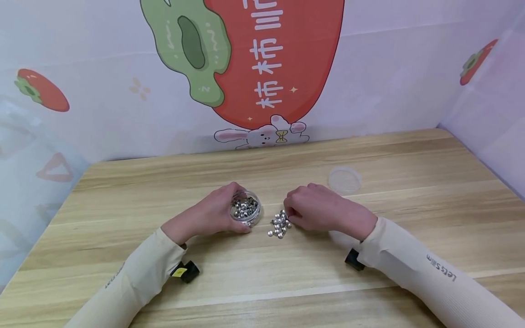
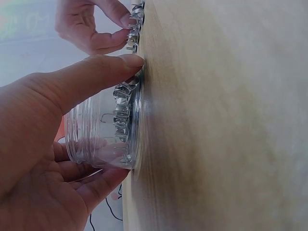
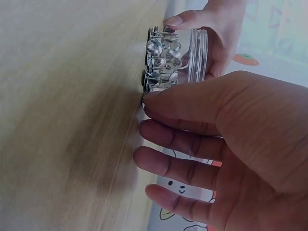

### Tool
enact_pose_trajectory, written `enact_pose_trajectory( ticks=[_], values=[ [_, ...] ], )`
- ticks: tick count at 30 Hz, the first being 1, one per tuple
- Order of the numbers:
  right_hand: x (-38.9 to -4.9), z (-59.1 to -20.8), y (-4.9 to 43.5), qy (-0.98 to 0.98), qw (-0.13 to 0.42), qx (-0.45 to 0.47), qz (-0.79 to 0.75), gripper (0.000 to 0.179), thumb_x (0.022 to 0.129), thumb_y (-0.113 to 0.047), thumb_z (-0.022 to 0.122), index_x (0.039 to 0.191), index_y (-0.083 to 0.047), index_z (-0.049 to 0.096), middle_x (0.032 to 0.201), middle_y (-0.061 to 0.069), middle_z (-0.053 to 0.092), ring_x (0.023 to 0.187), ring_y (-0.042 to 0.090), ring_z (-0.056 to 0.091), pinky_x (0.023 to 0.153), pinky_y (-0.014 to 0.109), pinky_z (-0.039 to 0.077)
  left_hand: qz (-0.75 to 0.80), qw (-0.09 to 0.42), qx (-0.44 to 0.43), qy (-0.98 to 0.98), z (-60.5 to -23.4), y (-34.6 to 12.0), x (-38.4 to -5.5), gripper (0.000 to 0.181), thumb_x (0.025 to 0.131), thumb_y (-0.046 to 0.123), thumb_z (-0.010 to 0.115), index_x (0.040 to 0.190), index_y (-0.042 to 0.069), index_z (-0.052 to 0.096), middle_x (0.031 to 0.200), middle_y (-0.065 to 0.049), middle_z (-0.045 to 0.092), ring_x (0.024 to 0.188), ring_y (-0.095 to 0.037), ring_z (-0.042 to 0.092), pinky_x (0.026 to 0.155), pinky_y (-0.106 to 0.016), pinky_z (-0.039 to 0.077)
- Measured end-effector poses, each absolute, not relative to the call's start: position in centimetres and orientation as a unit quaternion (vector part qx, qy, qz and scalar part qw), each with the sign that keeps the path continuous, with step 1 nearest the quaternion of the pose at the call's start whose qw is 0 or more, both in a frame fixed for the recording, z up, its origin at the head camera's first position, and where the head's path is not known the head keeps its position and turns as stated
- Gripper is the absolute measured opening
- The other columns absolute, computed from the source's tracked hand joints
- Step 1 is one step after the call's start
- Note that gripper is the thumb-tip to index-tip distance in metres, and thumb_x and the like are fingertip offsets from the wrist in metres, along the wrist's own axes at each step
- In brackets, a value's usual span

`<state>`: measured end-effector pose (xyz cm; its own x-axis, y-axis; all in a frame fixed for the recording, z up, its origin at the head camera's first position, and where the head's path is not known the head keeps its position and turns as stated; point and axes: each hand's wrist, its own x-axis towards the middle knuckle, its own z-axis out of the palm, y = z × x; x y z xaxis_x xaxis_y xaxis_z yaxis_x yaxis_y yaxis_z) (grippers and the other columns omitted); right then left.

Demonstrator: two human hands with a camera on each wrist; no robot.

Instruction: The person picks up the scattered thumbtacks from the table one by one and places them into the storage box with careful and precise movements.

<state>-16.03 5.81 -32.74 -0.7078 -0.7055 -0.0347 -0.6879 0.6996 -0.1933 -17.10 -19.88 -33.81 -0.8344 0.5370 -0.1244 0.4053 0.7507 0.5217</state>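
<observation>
My left hand [image 1: 219, 210] grips a clear round plastic jar [image 2: 86, 130], thumb along one side and fingers round the other. The jar stands uncovered on the table with many small silver pins inside, shiny round heads among thin points. To its right lies a loose pile of silver pins [image 1: 280, 224]. My right hand [image 1: 313, 207] is at the pile's right edge, thumb and index finger pinched together on a pin there. The pin is mostly hidden by the fingertips. In the right wrist view the other fingers [image 3: 178, 163] of that hand are spread apart.
A clear round lid [image 1: 344, 180] lies flat on the wood-grain table [image 1: 246, 282], behind the right hand. A printed wall cloth [image 1: 369, 82] with a persimmon and a rabbit hangs along the table's back edge.
</observation>
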Motion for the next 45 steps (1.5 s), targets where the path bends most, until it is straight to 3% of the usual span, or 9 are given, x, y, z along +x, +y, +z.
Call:
enact_pose_trajectory(
  ticks=[22, 28, 33, 41, 43, 45],
  values=[
    [-16.1, -30.1, 5.3, 0.925, 0.008, -0.362, -0.117, 0.008, 0.085, -0.012, 0.069, 0.080, -0.018, 0.067, 0.078, -0.009, 0.062, 0.064, 0.007, 0.052, 0.067, 0.026, 0.047, 0.248, 0.136, 0.246, 0.927, -33.7, -20.5, -17.0, 0.077, 0.069, 0.036, 0.087, 0.126, 0.004, 0.047, 0.126, -0.010, 0.061, 0.120, -0.026, 0.055, 0.105, -0.045, 0.044],
    [-16.5, -29.8, 2.7, 0.918, 0.002, -0.380, -0.112, 0.004, 0.088, -0.017, 0.067, 0.084, -0.017, 0.068, 0.079, -0.007, 0.062, 0.066, 0.009, 0.052, 0.073, 0.031, 0.049, 0.248, 0.141, 0.247, 0.926, -33.7, -20.3, -17.2, 0.078, 0.069, 0.037, 0.087, 0.127, 0.005, 0.046, 0.126, -0.009, 0.060, 0.117, -0.023, 0.056, 0.103, -0.043, 0.046],
    [-16.8, -29.4, -0.1, 0.909, -0.009, -0.401, -0.118, 0.005, 0.090, -0.018, 0.064, 0.087, -0.018, 0.069, 0.079, -0.007, 0.061, 0.069, 0.010, 0.053, 0.069, 0.027, 0.047, 0.256, 0.143, 0.253, 0.922, -33.8, -20.2, -17.3, 0.072, 0.069, 0.036, 0.087, 0.122, 0.008, 0.048, 0.120, -0.005, 0.060, 0.110, -0.020, 0.057, 0.098, -0.039, 0.048],
    [-16.9, -29.6, -0.5, 0.909, -0.017, -0.396, -0.126, 0.005, 0.090, -0.018, 0.064, 0.089, -0.017, 0.070, 0.081, -0.006, 0.063, 0.069, 0.010, 0.053, 0.074, 0.030, 0.047, 0.256, 0.136, 0.266, 0.919, -33.9, -19.9, -17.4, 0.069, 0.068, 0.034, 0.087, 0.120, 0.009, 0.048, 0.119, -0.002, 0.061, 0.110, -0.018, 0.056, 0.099, -0.038, 0.046],
    [-16.9, -29.7, -0.6, 0.911, -0.019, -0.394, -0.125, 0.007, 0.090, -0.021, 0.065, 0.094, -0.017, 0.070, 0.089, -0.005, 0.066, 0.077, 0.012, 0.058, 0.084, 0.035, 0.048, 0.257, 0.136, 0.265, 0.919, -33.9, -19.9, -17.4, 0.070, 0.068, 0.033, 0.087, 0.121, 0.008, 0.048, 0.119, -0.003, 0.061, 0.110, -0.018, 0.056, 0.099, -0.038, 0.046],
    [-16.9, -29.8, -0.6, 0.912, -0.014, -0.392, -0.120, 0.024, 0.089, -0.028, 0.069, 0.110, -0.017, 0.067, 0.109, -0.001, 0.067, 0.099, 0.017, 0.061, 0.097, 0.041, 0.045, 0.257, 0.136, 0.266, 0.919, -33.9, -19.9, -17.4, 0.074, 0.068, 0.033, 0.087, 0.124, 0.007, 0.047, 0.120, -0.004, 0.061, 0.112, -0.019, 0.056, 0.100, -0.038, 0.046]
  ],
)
